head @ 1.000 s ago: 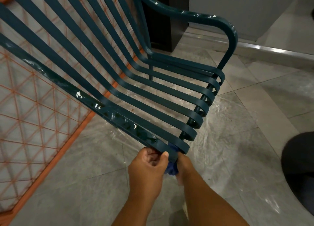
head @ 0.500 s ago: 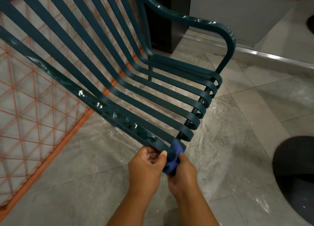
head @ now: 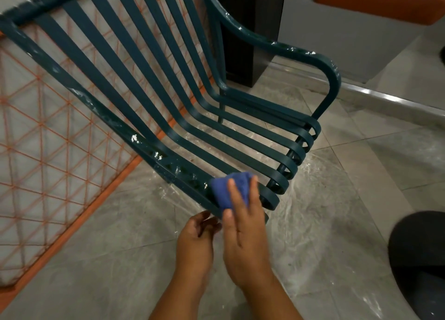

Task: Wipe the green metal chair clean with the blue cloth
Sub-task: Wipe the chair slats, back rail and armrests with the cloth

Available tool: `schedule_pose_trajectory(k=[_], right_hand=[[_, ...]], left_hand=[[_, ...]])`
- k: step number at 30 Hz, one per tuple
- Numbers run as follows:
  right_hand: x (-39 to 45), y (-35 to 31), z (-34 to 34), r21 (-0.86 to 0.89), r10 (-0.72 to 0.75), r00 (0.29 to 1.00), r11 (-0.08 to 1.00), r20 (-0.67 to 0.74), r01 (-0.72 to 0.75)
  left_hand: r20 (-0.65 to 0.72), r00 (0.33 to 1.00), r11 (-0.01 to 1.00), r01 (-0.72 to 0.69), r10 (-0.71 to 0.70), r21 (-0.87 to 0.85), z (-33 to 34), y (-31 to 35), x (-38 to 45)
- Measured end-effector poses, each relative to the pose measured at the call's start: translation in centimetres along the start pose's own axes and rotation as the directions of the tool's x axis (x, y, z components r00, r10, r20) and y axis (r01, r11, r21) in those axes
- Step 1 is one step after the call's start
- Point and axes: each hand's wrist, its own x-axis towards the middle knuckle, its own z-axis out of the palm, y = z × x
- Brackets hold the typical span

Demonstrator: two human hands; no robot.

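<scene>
The green metal chair (head: 183,117) is tipped toward me, its slatted back at the upper left and its curled seat front at the right. White specks dot its near side rail (head: 154,155). My right hand (head: 245,226) holds the bunched blue cloth (head: 228,189) on top of that rail's near end, fingers laid over it and thumb at its near edge. My left hand (head: 196,235) hangs just below the rail's end with fingers loosely curled and nothing in them.
An orange lattice panel (head: 48,146) leans behind the chair on the left. A dark pillar (head: 248,31) stands at the back. The tiled floor (head: 361,175) carries clear plastic sheeting under the chair. A round black object (head: 419,259) lies at the right edge.
My right hand has brought the cloth from under the rail's tip up onto its top. My left hand has let go of the rail and dropped just below it.
</scene>
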Motion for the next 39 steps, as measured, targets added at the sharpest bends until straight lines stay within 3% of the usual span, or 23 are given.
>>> schedule_pose_trajectory(k=[3,7,12,15,18,20,22,26,28,31,33,35,37,39], right_hand=[[0.4,0.8,1.5,-0.504,-0.113,0.988,0.851,0.101,0.149],[1.6,1.4,2.1,-0.692,-0.116,0.992,0.713,0.044,0.114],[4.0,-0.2,1.5,-0.653,0.004,1.0,0.757,-0.013,-0.011],[5.6,-0.9,0.3,-0.513,0.163,0.982,0.854,0.095,-0.092],[7.2,-1.5,-0.8,-0.358,0.373,0.9,0.891,0.224,-0.28],[6.7,-1.4,-0.4,-0.331,0.285,0.937,0.92,0.203,-0.209],[4.8,-1.0,0.8,-0.401,0.071,0.99,0.916,0.125,-0.016],[1.8,0.9,2.0,-0.54,-0.141,0.971,0.811,0.19,0.224],[2.2,1.1,1.9,-0.567,-0.151,0.974,0.793,0.17,0.222],[4.6,-0.6,2.3,-0.573,0.045,0.994,0.819,0.102,0.022],[5.4,-1.6,3.2,-0.595,0.092,0.988,0.804,0.127,0.002],[5.2,-1.8,3.7,-0.649,-0.083,0.982,0.74,0.171,0.176],[4.5,-0.5,3.3,-0.655,-0.252,0.927,0.656,0.278,0.375],[4.0,0.4,2.3,-0.619,-0.326,0.863,0.602,0.387,0.505]], left_hand=[[-0.071,0.996,0.992,0.052,-0.061,-0.119,-0.6,0.4,0.1],[-0.092,0.994,0.985,0.048,-0.064,-0.167,-0.7,1.1,-0.4],[-0.064,0.997,0.989,0.04,-0.05,-0.145,-1.1,1.9,-0.9],[0.005,1.0,0.988,0.013,-0.012,-0.151,-1.2,2.5,-1.1],[0.04,0.999,0.989,-0.002,0.008,-0.148,-1.3,3.1,-1.2],[0.051,0.999,0.987,0.004,0.004,-0.162,-1.4,3.3,-1.3],[0.05,0.999,0.982,0.018,-0.008,-0.189,-1.6,3.6,-1.3],[0.013,0.999,0.978,0.051,-0.05,-0.204,-1.9,3.7,-1.0],[0.0,0.998,0.979,0.055,-0.057,-0.197,-2.1,3.6,-0.8],[-0.007,0.998,0.976,0.067,-0.07,-0.206,-2.4,3.5,-0.6],[-0.013,0.997,0.974,0.077,-0.082,-0.215,-2.5,3.2,-0.5],[-0.015,0.995,0.971,0.091,-0.096,-0.222,-2.6,2.9,-0.3],[-0.015,0.992,0.964,0.118,-0.125,-0.239,-2.9,2.6,0.0],[-0.024,0.987,0.954,0.145,-0.157,-0.263,-3.1,2.4,0.2]])
